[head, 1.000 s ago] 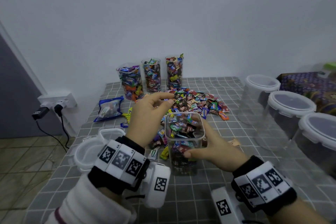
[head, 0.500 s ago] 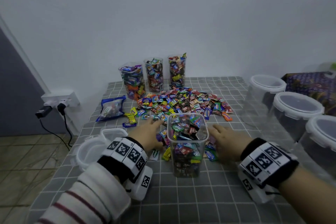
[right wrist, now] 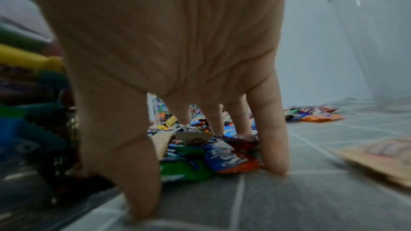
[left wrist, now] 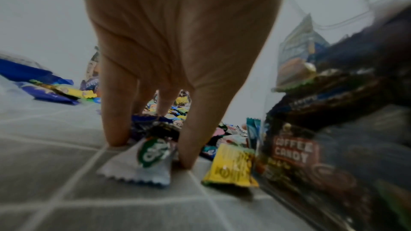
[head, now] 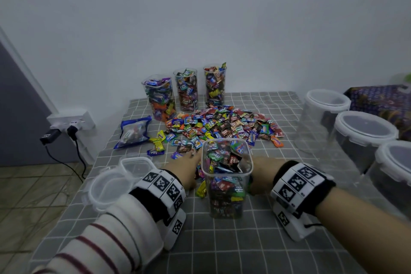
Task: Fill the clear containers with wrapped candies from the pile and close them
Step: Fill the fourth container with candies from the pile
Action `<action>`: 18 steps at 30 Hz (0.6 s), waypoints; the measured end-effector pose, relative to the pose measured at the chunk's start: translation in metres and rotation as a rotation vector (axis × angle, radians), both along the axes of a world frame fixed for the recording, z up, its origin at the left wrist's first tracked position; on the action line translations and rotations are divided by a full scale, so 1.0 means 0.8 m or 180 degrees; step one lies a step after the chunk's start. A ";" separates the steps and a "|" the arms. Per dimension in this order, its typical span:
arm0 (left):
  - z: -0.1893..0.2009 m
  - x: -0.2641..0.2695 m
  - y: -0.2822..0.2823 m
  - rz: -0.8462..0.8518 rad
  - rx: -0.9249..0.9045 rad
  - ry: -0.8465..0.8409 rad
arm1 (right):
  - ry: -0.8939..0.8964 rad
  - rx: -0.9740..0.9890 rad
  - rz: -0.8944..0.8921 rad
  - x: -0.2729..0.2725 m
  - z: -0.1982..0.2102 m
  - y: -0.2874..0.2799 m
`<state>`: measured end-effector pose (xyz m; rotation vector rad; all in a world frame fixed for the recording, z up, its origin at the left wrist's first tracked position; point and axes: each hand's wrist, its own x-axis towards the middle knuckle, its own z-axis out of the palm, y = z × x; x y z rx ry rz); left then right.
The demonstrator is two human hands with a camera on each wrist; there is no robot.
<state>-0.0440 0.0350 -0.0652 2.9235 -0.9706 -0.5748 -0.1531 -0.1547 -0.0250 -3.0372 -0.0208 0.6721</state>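
Clear square plastic container [head: 226, 176] at frame centre is nearly full, so both hands [head: 185, 170] [head: 259, 176], fingers spread over wrapped candies [left wrist: 153, 154] holding nothing, may overfill it and block closing.

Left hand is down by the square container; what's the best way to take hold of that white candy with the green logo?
Pinch the white candy across its middle, coming from straight above. It lies flat on the cloth between the left hand's thumb and little finger, whose fingertips already touch down either side; its crimped ends are thin and give little to hold.

Grey checked tablecloth [head: 255, 240], wall socket [head: 73, 120] with 2 plugs, tiled floor [head: 33, 196]
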 end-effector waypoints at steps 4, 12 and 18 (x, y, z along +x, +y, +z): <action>0.010 -0.008 -0.009 -0.0213 0.0055 0.0041 | 0.0184 0.0108 0.0171 0.007 0.008 0.014; 0.049 -0.039 -0.013 -0.0241 0.0266 -0.0183 | 0.0114 0.0044 -0.0051 0.008 0.013 0.022; 0.048 -0.039 -0.015 -0.0161 0.0050 -0.0372 | -0.0026 0.0269 -0.0347 0.014 0.008 0.019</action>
